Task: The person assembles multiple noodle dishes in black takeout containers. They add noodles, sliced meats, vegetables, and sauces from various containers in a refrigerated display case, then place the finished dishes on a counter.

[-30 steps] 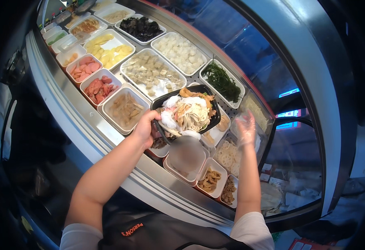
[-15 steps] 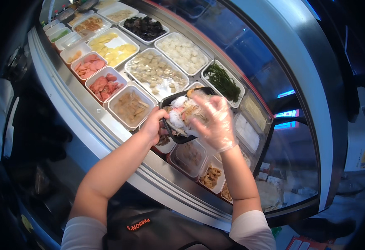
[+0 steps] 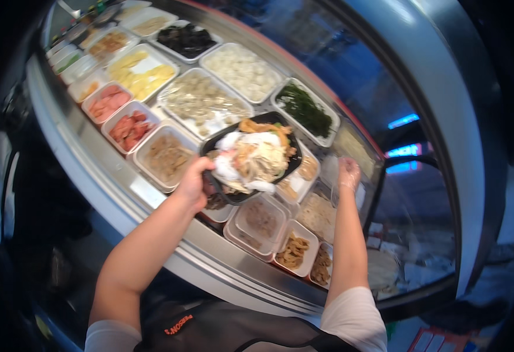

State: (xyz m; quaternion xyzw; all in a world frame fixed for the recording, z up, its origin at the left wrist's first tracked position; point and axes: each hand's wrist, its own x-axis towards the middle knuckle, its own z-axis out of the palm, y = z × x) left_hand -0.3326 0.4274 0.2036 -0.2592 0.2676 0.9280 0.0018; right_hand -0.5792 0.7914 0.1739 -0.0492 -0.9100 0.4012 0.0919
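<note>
Black tray (image 3: 211, 142), mixed food (image 3: 254, 155) inside, view's centre; left hand (image 3: 194, 183), fingers clamped on its 8 o'clock rim; gloved right hand (image 3: 349, 173), 3 o'clock of tray, fingers blurred, apart or together cannot tell; bench (image 3: 148, 199) beneath; green strands (image 3: 306, 111), 2 o'clock; red slices (image 3: 131, 130), 9 o'clock.

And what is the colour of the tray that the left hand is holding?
The tray is black, as the head view shows.

black tray (image 3: 267, 119) | rounded rectangular, open side up | heaped with food (image 3: 257, 155): white, cream, orange-brown pieces | set diagonally, held above the counter (image 3: 204, 232)
</note>
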